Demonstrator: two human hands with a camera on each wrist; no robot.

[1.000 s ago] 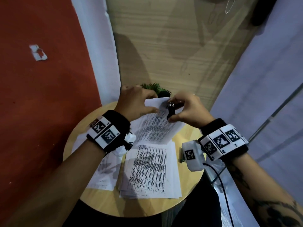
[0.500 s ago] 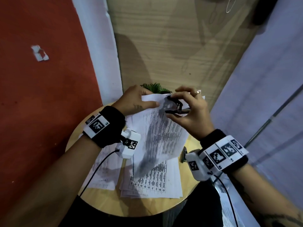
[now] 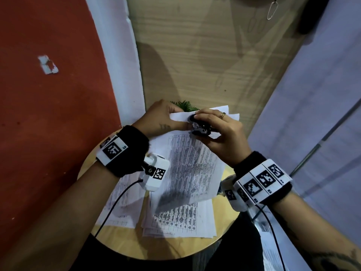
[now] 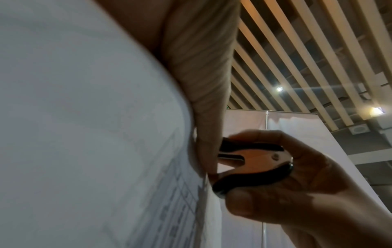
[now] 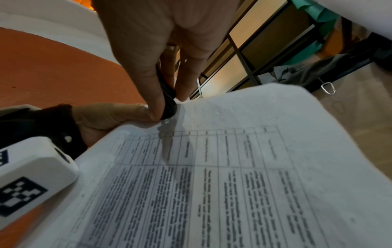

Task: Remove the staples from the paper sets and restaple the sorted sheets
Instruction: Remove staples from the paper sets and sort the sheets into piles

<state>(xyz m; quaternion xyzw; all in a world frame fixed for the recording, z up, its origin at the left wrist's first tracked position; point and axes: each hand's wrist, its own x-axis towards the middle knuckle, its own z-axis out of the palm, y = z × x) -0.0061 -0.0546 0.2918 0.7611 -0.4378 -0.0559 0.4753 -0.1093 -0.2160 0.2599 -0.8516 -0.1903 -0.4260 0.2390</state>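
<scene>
While the left hand [image 3: 164, 120] pinched the far left corner of a lifted paper set [image 3: 187, 169], thumb on the printed face and fingers curled behind the sheets, the right hand [image 3: 220, 133] gripped a black and metal staple remover [image 3: 200, 129] against that same corner. In the left wrist view, the staple remover [image 4: 252, 166] sat between the right thumb below and a finger on top, its claws pointing left at the paper edge just beside the left thumb [image 4: 203, 94]; whether they had closed on a staple could not be told. From the right wrist, the thumb and fingers of the right hand [image 5: 161, 50] were curled round the tool [image 5: 168, 100], whose tip touched the top margin of the sheet [image 5: 222, 176] above a printed table. The lifted set hung tilted, its far edge raised in both hands and its near edge drooping toward a round wooden table [image 3: 175, 249]. A stack of printed sheets [image 3: 181, 222] lay flat on the table beneath it, and another sheet [image 3: 121, 206] lay to the left, partly under the left wrist. A green plant [image 3: 185, 105] showed just beyond the hands. A red wall [image 3: 48, 114] filled the left side, and a pale panel [image 3: 312, 94] the right.
</scene>
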